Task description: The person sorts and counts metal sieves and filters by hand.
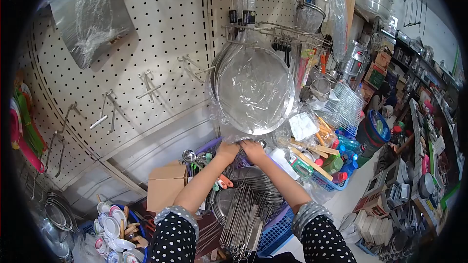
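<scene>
Both my hands reach forward, close together, just below a large round mesh strainer [254, 87] that hangs in clear plastic from a wall rack. My left hand [228, 151] has its fingers bent at the plastic's lower edge. Beside it, my right hand [252, 150] also has bent fingers there, near a small shiny metal piece. What either hand holds is too small or hidden to make out. Under my forearms, a blue basket [274, 234] holds metal skewers or tongs [240, 224], strainers and ladles [189, 155].
A cardboard box [166, 187] stands left of my left forearm. At the lower left is a tub of white ladles [112, 227]. Bottles [333, 164] and wooden-handled tools fill a basket on the right. Empty hooks [108, 112] stick out from the pegboard [165, 19].
</scene>
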Tool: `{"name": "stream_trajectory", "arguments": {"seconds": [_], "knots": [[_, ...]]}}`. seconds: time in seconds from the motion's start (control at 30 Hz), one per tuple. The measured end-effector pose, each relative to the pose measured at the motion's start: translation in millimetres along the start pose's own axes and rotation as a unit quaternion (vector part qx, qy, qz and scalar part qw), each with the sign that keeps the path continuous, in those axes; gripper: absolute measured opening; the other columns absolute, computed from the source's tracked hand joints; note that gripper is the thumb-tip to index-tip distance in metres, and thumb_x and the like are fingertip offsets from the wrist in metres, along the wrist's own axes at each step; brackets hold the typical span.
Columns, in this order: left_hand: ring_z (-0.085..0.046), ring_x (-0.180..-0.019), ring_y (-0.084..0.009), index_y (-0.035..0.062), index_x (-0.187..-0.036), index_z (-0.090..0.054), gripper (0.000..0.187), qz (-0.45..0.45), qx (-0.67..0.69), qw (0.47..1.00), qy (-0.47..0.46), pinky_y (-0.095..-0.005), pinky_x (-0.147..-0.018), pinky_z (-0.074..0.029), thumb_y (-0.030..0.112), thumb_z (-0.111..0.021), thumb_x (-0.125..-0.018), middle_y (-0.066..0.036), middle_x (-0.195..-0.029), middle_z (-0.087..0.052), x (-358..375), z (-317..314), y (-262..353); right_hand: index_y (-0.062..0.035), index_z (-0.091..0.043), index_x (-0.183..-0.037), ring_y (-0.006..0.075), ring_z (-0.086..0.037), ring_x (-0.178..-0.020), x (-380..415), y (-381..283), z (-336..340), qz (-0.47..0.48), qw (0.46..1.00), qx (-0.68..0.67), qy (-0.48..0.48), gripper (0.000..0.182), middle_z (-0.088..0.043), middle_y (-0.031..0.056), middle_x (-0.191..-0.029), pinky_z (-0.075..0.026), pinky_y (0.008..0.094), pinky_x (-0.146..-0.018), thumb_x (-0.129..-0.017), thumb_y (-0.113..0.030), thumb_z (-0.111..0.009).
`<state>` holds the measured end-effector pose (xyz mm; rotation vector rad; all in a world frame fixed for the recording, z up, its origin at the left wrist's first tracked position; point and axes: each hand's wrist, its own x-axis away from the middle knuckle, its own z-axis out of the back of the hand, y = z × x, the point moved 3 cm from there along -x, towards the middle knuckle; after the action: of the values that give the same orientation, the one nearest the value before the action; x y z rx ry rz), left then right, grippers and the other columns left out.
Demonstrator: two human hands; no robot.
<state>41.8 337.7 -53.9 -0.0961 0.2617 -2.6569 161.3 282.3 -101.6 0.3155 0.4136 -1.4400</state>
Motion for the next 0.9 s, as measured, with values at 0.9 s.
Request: {"name": "stream_trajectory", "arguments": {"seconds": [0.9], "knots": [[-0.047,-0.133,-0.0284,-0.0025,-0.127,-0.058,0.048,-0.046,0.043,0.996,0.066,-0.0494,-0.116,-0.020,0.017,-0.062,-0.084,-0.015,-0.129,-0.061,16.1,-19.6,-23.4,-0.0039,-0.054,-0.130,0.0356,-0.062,-0.107,44.9,-6.2,61.8,-0.057,0.985,-0.151,0.056,0.057,-0.059,0.0165,-0.123,-0.053,0.0409,-0.089,-0.075,-0.003,-0.067]]}}
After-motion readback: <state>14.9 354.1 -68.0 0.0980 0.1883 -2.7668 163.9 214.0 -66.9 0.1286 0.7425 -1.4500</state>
